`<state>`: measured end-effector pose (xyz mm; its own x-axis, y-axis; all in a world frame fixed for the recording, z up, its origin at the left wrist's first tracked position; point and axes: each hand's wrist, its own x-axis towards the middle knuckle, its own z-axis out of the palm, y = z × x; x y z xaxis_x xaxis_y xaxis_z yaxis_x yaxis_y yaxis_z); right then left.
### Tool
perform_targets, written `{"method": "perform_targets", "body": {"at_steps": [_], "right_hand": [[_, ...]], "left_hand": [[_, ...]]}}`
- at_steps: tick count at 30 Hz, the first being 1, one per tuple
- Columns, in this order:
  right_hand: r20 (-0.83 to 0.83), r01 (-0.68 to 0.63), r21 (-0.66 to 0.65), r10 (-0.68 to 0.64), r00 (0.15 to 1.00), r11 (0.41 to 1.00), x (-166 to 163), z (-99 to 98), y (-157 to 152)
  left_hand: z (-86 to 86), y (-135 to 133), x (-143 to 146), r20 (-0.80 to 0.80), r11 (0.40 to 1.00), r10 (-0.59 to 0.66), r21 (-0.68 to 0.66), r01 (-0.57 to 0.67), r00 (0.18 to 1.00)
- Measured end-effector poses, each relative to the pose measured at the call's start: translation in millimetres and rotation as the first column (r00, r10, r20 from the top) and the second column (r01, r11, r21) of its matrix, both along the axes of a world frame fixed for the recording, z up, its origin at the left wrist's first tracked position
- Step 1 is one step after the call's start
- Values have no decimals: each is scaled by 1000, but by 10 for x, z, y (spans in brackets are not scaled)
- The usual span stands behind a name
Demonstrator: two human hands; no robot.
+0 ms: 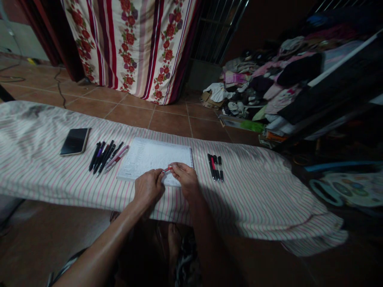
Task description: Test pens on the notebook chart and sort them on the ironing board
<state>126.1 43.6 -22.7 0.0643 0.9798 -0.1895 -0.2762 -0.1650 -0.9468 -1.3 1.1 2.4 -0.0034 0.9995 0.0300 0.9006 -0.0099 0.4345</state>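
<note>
My left hand (149, 186) and my right hand (186, 180) meet over the near edge of a spiral notebook (154, 158) on a striped cloth-covered surface (44, 167). Both pinch a small red and white pen (166, 169) between their fingertips, one hand at each end. Several dark and pink pens (107, 157) lie in a row left of the notebook. A few more pens (215, 167), black and red, lie to its right.
A phone (75, 141) lies face up at the left on the cloth. Beyond are a tiled floor (167, 115), a floral curtain (134, 44) and a heap of clothes (269, 83) on the right. My bare feet (173, 235) show under the surface.
</note>
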Motion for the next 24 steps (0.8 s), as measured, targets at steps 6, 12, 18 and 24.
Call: {"method": "perform_targets", "body": {"at_steps": [6,12,18,24], "right_hand": [[-118,-65,-58,57,991,996,-26,36,-24],[7,21,-54,-21,1000,998,-8,1,-7],[-71,-28,-25,26,997,999,5,50,-22],[-78,-10,-83,4,997,996,-20,58,-26]], "left_hand": [[-1,4,-13,-20,1000,10,24,-9,1000],[-6,-16,-2,-54,999,-19,39,21,998],[-15,-9,-8,-28,999,-2,53,3,1000],[-15,-4,-5,-46,998,-11,58,13,999]]}}
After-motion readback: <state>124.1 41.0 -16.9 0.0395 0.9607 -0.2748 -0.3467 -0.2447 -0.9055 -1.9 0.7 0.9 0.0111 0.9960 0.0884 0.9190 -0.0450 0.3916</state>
